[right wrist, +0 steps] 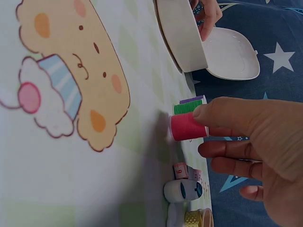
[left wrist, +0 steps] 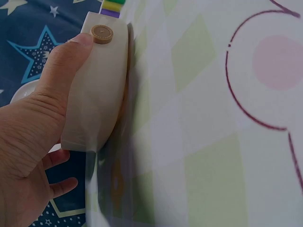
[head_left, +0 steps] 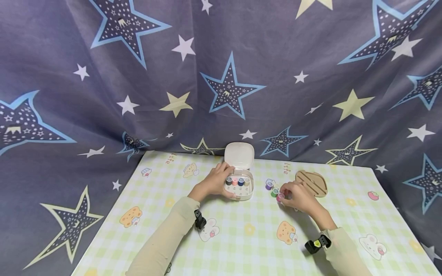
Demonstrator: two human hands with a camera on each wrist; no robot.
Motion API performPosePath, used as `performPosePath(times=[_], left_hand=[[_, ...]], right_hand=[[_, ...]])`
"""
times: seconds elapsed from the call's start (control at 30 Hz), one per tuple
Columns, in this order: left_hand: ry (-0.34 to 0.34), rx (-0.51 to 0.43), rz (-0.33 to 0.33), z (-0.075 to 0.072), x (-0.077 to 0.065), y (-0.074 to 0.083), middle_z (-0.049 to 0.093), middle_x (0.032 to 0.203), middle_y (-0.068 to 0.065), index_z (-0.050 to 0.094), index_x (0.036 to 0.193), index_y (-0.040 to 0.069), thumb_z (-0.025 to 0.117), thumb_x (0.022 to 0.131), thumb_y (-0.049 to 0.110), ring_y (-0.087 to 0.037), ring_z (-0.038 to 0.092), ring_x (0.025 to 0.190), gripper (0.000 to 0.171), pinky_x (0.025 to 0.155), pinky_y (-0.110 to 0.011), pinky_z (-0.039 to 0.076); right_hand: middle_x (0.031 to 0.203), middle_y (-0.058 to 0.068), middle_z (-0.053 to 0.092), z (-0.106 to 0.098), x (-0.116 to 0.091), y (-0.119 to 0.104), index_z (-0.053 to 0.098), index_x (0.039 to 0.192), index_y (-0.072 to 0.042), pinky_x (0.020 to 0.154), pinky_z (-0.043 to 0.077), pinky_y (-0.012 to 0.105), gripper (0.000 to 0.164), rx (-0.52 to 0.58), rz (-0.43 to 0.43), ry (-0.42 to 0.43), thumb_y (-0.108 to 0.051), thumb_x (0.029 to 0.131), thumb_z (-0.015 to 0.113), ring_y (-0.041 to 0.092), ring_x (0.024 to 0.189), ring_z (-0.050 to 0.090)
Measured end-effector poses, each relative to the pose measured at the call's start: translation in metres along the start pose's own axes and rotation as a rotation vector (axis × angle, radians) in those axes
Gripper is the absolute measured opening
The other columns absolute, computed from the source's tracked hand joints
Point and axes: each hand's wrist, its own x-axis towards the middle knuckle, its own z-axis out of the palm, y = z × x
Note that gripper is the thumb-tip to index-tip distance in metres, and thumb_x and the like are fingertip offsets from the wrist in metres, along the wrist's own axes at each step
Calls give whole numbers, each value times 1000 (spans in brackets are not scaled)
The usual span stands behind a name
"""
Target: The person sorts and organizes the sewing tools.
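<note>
A white sewing box [head_left: 246, 194] stands mid-table with its lid [head_left: 239, 155] raised at the back. Inside, a row of thread spools [head_left: 241, 181] in black, pink, navy and beige stands behind bare pegs. My left hand [head_left: 216, 181] grips the box from its left side; in the left wrist view the thumb lies beside a round tan button [left wrist: 102, 34] on the front wall. To the right, my right hand [head_left: 297, 196] pinches a bright pink thread spool [right wrist: 187, 126] between thumb and fingers. Right beside it are a green spool [right wrist: 185, 108] and a purple spool [head_left: 269, 185].
A tan divided tray [head_left: 312, 183] lies behind my right hand. Near that hand, the right wrist view shows a rolled tape measure [right wrist: 181, 170], a small white round item [right wrist: 175, 191] and a gold thimble-like piece [right wrist: 192, 218]. A star-patterned curtain [head_left: 221, 76] hangs along the table's back edge.
</note>
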Motion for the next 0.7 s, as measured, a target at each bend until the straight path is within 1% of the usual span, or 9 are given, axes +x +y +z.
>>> performPosePath(times=[0.2,0.43,0.57,0.7], left_hand=[[-6,-2,-6,1,1,-1,47,130,-9,43,151,6,93,62,56,-25,44,116,113,101,-43,42],[-31,-1,-17,-3,1,1,46,132,-10,43,151,7,93,64,55,-26,42,119,111,103,-44,41],[-25,-7,-18,-3,0,1,46,132,-10,44,150,7,94,63,53,-27,43,119,111,103,-45,41],[-34,1,-24,-2,1,-1,44,136,-10,41,151,8,93,63,54,-26,42,122,112,105,-46,41]], right_hand=[[72,-8,62,1,-1,-2,70,81,-17,76,33,35,14,2,1,7,-16,78,84,10,72,51],[73,-6,64,0,-2,-3,70,81,-16,78,35,37,17,4,2,5,-16,76,86,14,74,53],[74,-5,65,-2,-3,-5,70,81,-15,79,35,37,17,13,3,-5,-16,77,87,15,75,56],[74,-5,66,-8,-3,-7,70,81,-14,80,36,39,17,35,-7,-10,-15,78,86,16,74,59]])
